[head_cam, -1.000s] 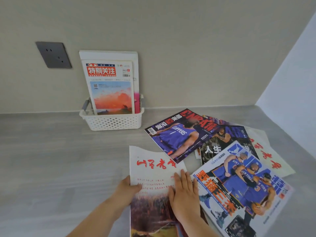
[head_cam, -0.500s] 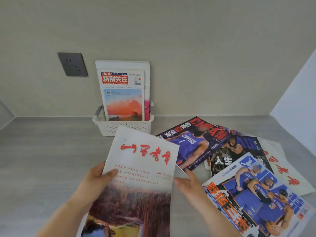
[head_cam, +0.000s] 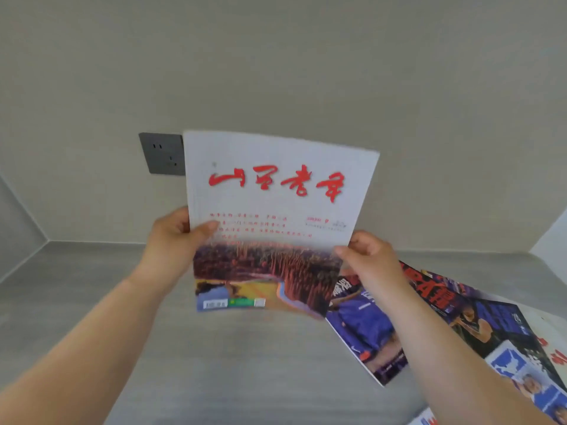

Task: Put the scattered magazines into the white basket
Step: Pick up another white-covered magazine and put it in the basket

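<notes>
Magazine w/ white cover, red brush-script title & red forest photo is off the surface, held upright btwn both your hands, cover facing you, above the grey wood-grain countertop and in front of the beige wall. Your L hand grips its left edge approx. mid-height, thumb across the front, fingers behind & out of sight. Your R hand pinches the right edge a bit lower, thumb on the front, fingers curled behind. The mag's top-left corner covers part of a dark grey square wall socket.

Right of the held mag, other mags lie flat & overlapping on the countertop. A glossy basketball magazine w/ blue-jersey player sits closest to centre, partly hidden by your R forearm. A dark-cover magazine w/ blue lettering is further right. A light-blue-and-white cover magazine lies near right. A white magazine w/ red characters shows at the right edge. Small print is too blurred to read.
</notes>
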